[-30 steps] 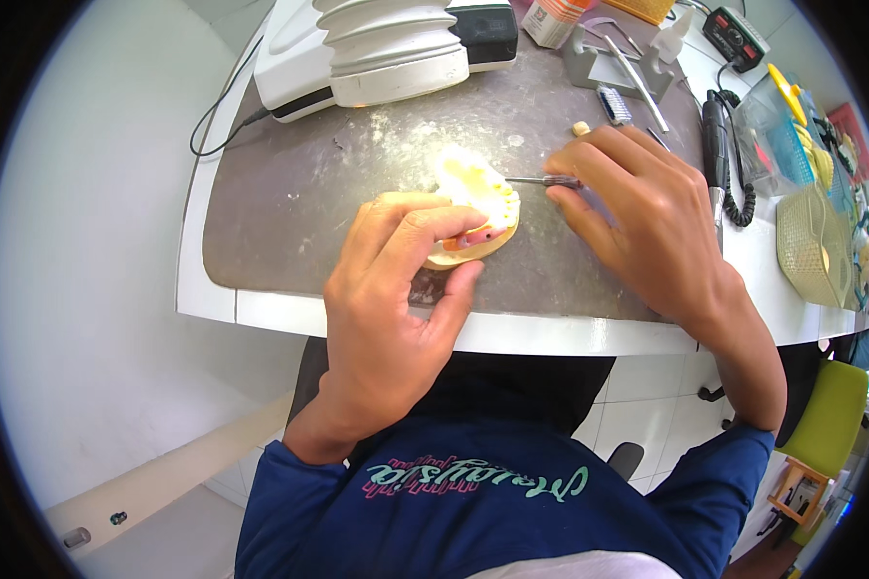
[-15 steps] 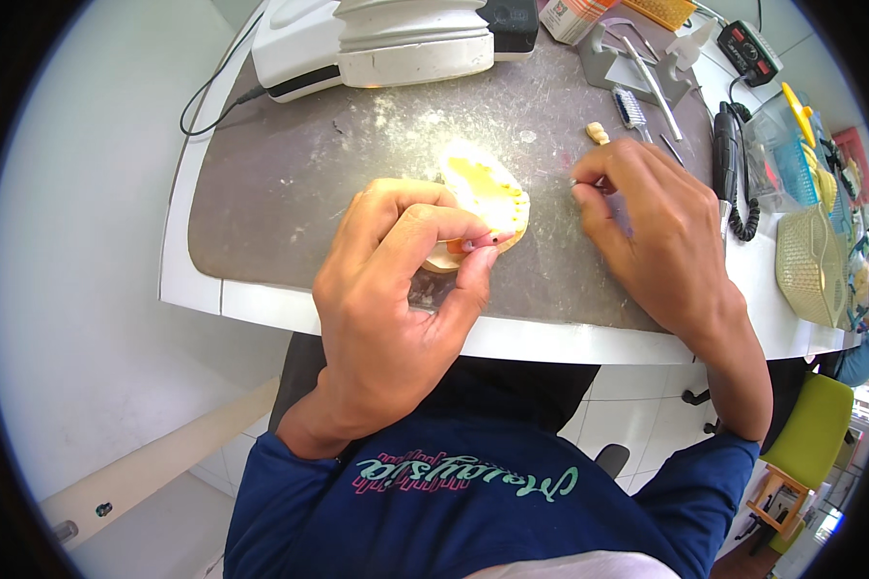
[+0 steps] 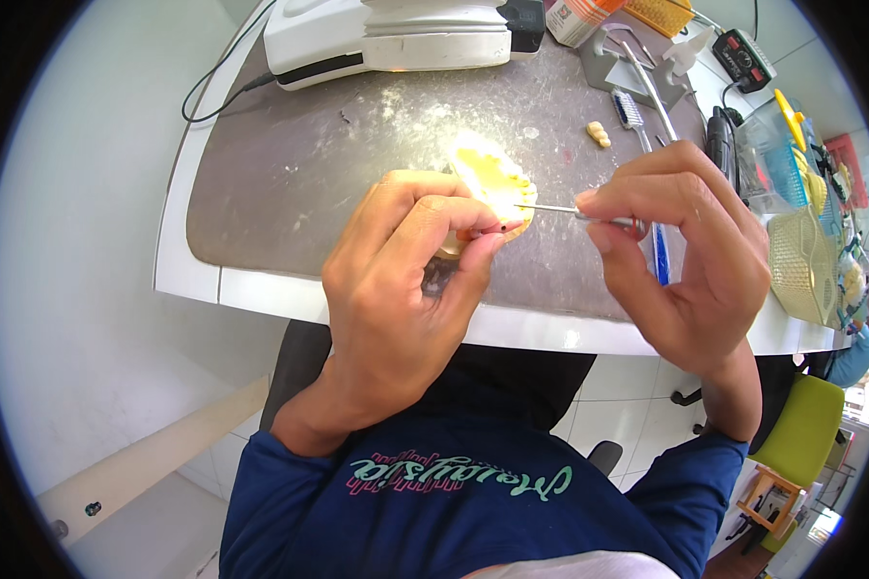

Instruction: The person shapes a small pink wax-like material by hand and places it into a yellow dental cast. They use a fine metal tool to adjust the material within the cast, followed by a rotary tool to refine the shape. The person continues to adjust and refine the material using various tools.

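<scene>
Under bright light, a yellow dental cast (image 3: 488,172) with a row of teeth lies on the bench mat. My left hand (image 3: 406,256) is closed at its near edge. Thumb and forefinger pinch a small pinkish piece (image 3: 501,229) with a dark dot, mostly hidden by the fingertips. My right hand (image 3: 690,256) is closed around a slim metal screwdriver (image 3: 550,208). Its thin shaft points left, with the tip over the teeth of the cast; whether it touches them I cannot tell.
A toothbrush (image 3: 660,256) lies behind my right hand, near joined tooth-coloured crowns (image 3: 598,133). A white machine (image 3: 434,43) stands at the back, with a grey tool holder (image 3: 623,68) to its right. A cream basket (image 3: 803,265) sits at the bench's right edge.
My right hand has come up with the screwdriver, whose shaft now reaches left to the cast. My left hand keeps its pinch, shifted only slightly.
</scene>
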Demonstrator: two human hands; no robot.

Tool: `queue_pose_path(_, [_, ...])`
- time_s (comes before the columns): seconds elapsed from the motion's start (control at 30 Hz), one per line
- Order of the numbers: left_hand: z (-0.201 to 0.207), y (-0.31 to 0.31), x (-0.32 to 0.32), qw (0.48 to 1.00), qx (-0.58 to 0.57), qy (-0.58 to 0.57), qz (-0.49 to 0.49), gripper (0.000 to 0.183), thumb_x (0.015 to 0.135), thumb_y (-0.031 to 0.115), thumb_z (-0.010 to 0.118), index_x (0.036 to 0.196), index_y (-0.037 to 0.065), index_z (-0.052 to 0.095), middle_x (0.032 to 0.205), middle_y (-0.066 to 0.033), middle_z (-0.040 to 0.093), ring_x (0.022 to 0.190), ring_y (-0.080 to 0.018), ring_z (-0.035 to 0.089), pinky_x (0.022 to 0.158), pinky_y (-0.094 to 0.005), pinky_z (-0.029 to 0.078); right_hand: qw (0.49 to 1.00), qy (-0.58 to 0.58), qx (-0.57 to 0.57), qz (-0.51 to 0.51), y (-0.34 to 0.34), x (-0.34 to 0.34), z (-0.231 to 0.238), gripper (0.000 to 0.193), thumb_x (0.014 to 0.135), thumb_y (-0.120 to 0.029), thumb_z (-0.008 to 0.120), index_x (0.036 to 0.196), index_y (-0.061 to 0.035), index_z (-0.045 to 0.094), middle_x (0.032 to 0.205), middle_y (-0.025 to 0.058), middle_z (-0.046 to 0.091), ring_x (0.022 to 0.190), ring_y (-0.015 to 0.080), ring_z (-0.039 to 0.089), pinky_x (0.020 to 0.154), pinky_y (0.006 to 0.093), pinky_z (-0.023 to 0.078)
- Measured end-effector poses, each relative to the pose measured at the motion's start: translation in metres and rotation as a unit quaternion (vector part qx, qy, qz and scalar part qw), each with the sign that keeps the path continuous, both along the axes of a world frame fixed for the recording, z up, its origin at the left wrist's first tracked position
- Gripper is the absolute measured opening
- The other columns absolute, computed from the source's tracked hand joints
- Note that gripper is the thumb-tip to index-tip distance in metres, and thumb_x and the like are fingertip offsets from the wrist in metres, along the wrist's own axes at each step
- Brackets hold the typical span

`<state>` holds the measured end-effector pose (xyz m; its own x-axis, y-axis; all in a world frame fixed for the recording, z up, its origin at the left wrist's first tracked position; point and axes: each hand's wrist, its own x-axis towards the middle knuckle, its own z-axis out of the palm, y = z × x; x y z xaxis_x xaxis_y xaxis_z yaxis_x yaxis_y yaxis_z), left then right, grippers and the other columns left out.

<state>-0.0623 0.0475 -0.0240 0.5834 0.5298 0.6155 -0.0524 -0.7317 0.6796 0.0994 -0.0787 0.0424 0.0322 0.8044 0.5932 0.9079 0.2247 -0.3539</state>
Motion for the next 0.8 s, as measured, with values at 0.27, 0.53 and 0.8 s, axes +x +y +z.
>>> queue_pose_path(0.27, [0.004, 0.0, -0.004, 0.999, 0.012, 0.04, -0.012, 0.023, 0.073, -0.003, 0.078, 0.09, 0.004, 0.065, 0.092, -0.0083, 0.064, 0.081, -0.0209, 0.064, 0.073, -0.0313, 0.051, 0.999, -0.029, -0.031, -0.007, 0.0, -0.015, 0.007, 0.024, 0.067, 0.009, 0.073, 0.09, 0.0013, 0.071, 0.077, 0.0104, 0.064, 0.063, 0.0154, 0.059, 0.055, 0.0253, 0.047])
queue_pose_path(0.53, [0.0, 0.0, -0.003, 0.998, 0.044, 0.054, 0.004, 0.03, 0.07, -0.003, 0.079, 0.095, 0.005, 0.064, 0.094, -0.0094, 0.064, 0.085, -0.0235, 0.065, 0.076, -0.0325, 0.051, 0.995, -0.099, -0.027, -0.011, 0.007, -0.019, 0.011, 0.024, 0.066, 0.008, 0.074, 0.088, -0.002, 0.07, 0.074, 0.008, 0.058, 0.062, 0.021, 0.059, 0.055, 0.0311, 0.048])
queue_pose_path(0.8, [-0.001, 0.001, -0.007, 0.987, -0.135, -0.02, -0.082, 0.056, 0.075, -0.007, 0.076, 0.124, 0.0, 0.051, 0.102, -0.0117, 0.065, 0.096, -0.0157, 0.065, 0.089, -0.0289, 0.052, 0.984, -0.137, -0.116, 0.008, 0.025, -0.021, 0.051, 0.015, 0.075, -0.003, 0.075, 0.086, -0.0013, 0.064, 0.075, 0.0096, 0.054, 0.063, 0.0253, 0.057, 0.057, 0.0341, 0.046])
